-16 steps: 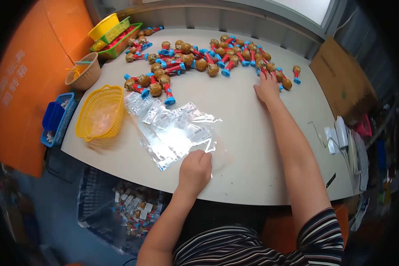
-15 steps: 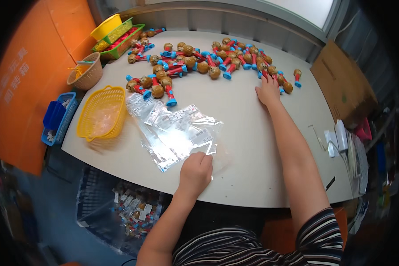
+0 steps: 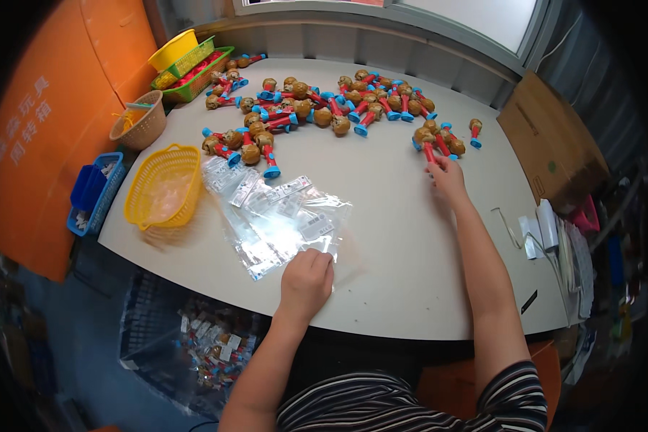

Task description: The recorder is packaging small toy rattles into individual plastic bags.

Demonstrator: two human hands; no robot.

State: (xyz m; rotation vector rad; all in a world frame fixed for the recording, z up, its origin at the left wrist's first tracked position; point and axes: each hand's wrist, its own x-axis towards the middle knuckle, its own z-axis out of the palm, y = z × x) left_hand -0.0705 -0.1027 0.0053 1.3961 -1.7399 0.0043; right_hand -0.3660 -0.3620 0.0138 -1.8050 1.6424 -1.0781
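My right hand [image 3: 448, 180] is closed round the red handle of a toy [image 3: 428, 150] with a round brown head, just in front of the right end of a loose heap. Many like it, with red handles, brown heads and blue ends, make up the heap of toys [image 3: 338, 124] across the back of the table. Nearer me, my left hand [image 3: 306, 284] is closed on the near edge of a clear plastic bag [image 3: 317, 227]. More clear bags with printed labels lie fanned out beyond it; the fingertips are partly hidden.
At the left stand a yellow basket [image 3: 138, 198], a tan basket [image 3: 151, 124], a blue basket [image 3: 111, 189] and stacked green and yellow baskets [image 3: 194, 86]. A cardboard box [image 3: 551, 140] flanks the right edge. Below, a blue crate [image 3: 147, 313] holds bagged items.
My right hand has drawn back toward me from the heap with a toy in its grip. My left hand has shifted slightly left and nearer with the bag.
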